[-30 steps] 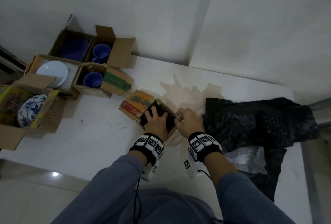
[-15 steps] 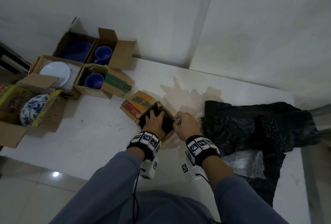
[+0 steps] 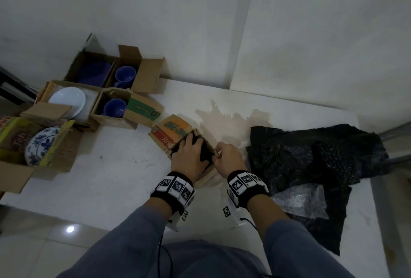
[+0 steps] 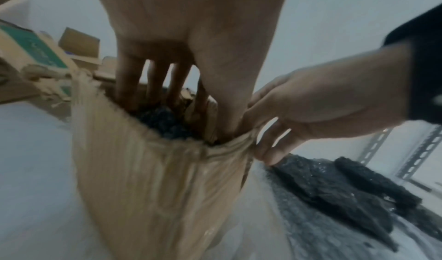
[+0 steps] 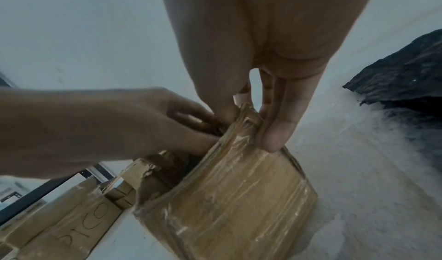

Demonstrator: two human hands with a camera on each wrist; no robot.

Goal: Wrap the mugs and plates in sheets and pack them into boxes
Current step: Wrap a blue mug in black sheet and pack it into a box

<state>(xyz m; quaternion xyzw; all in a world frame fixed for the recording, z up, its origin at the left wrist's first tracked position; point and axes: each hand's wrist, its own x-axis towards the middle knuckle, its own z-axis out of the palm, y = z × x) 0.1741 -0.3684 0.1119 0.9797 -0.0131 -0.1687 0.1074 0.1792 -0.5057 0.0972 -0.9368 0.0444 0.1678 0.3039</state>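
A small open cardboard box (image 3: 171, 132) stands on the white table (image 3: 115, 180), one printed flap folded out to the left. Inside it sits a bundle wrapped in black bubble sheet (image 3: 203, 155), seen from close up in the left wrist view (image 4: 165, 122). My left hand (image 3: 189, 155) reaches down into the box, fingers on the bundle's far side and thumb on its near side, gripping it. My right hand (image 3: 226, 157) pinches the top edge of the box's right wall (image 5: 239, 198) between thumb and fingers (image 5: 270, 131). What is inside the bundle is hidden.
Black bubble sheets (image 3: 311, 157) and a clear one (image 3: 300, 202) lie right of the box. At the left stand several open boxes holding two blue mugs (image 3: 124, 76) (image 3: 113, 107), a white plate (image 3: 67, 100), a blue plate (image 3: 93, 73) and a blue-patterned plate (image 3: 40, 144).
My left hand has sunk a little deeper into the box with the bundle. The right hand keeps its pinch on the box wall.
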